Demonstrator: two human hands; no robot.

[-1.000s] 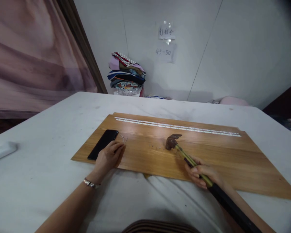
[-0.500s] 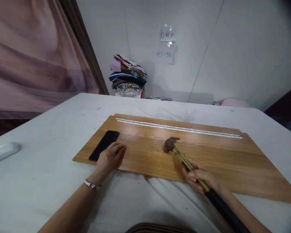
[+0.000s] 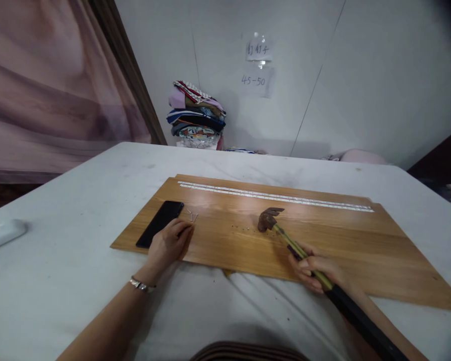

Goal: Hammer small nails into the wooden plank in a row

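My right hand (image 3: pixel 317 268) is wrapped round the yellow and black handle of a claw hammer (image 3: pixel 267 220). The hammer's rusty brown head is at the middle of a wooden board (image 3: pixel 218 248), beside a row of small nail heads (image 3: pixel 242 229). Over the board's left part, my left hand (image 3: pixel 168 241) has its fingers pressed together; whatever they may hold is hidden. A few loose nails (image 3: pixel 192 216) lie just beyond those fingertips. Partly behind the left hand, a black phone (image 3: pixel 158 223) lies flat on the board.
Two white printed strips (image 3: pixel 276 197) run along the board's far side. Under the board is a white-covered table (image 3: pixel 78 200). A white rounded object (image 3: pixel 3 234) sits at the left edge. Folded clothes (image 3: pixel 197 118) are stacked against the wall behind.
My right hand and the hammer have moved a little to the right, away from the row of nail heads. The left hand stays almost where it was.
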